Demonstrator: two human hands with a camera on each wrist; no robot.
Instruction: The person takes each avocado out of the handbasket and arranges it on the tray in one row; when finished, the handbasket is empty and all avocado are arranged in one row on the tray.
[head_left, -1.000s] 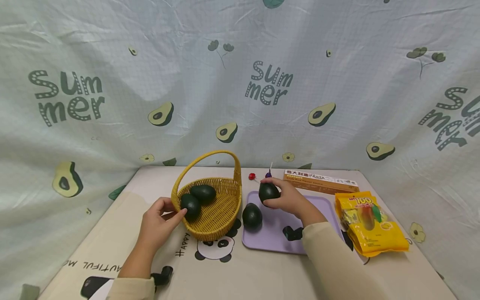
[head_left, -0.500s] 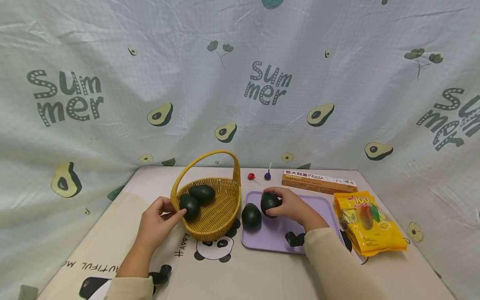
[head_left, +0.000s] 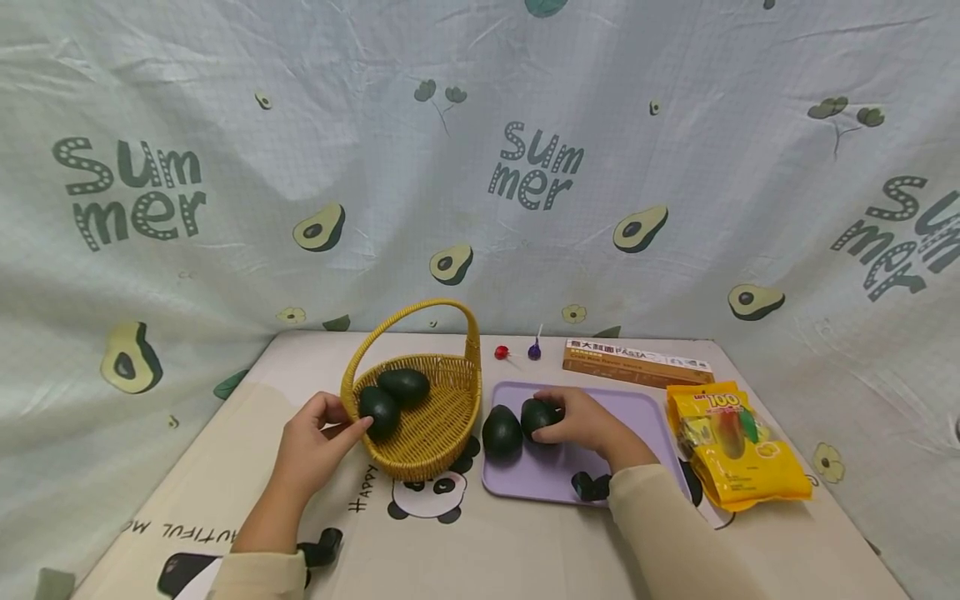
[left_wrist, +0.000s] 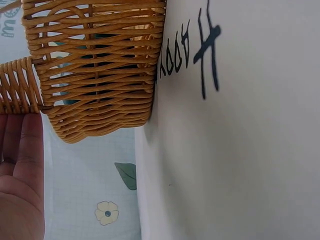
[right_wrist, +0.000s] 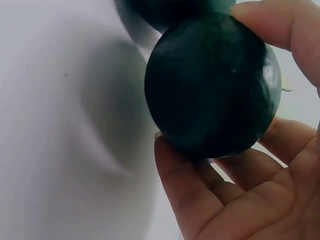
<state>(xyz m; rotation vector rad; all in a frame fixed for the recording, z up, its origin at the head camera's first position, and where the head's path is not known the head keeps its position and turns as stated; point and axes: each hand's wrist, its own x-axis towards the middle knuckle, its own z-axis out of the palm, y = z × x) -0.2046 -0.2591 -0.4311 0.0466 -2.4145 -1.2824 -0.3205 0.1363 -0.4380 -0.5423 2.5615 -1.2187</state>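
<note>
**Inspector:** Report the right hand.

**Assistant:** The right hand (head_left: 581,421) is curled round a dark green avocado (head_left: 537,416), thumb on one side and fingers (right_wrist: 190,195) under and behind it. The avocado sits low over the purple tray (head_left: 645,417), at the tray's left half. Whether it touches the tray surface cannot be told.

**Inspector:** Anything beside it?

**Assistant:** A second avocado (head_left: 502,432) lies on the tray's left edge, just left of the held one; the two are touching or nearly so.

**Inspector:** The left hand?

**Assistant:** The left hand (head_left: 315,446) is at the near left side of the wicker basket (head_left: 442,417). Its thumb and fingertips meet the rim beside a third avocado (head_left: 378,410), the fingers bent lightly. Whether they pinch the rim or only touch it cannot be told. The wrist view shows the palm alongside the basket wall (left_wrist: 95,65).

**Inspector:** Contents of the basket?

**Assistant:** Two avocados: the one by the fingers, and a fourth (head_left: 404,386) behind it, touching it.

**Inspector:** Remaining items on the bench (head_left: 510,550)?

**Assistant:** A long pasta box (head_left: 637,363) behind the tray, a yellow snack bag (head_left: 738,446) right of the tray, and two lollipops (head_left: 517,352) between basket handle and box.
</note>
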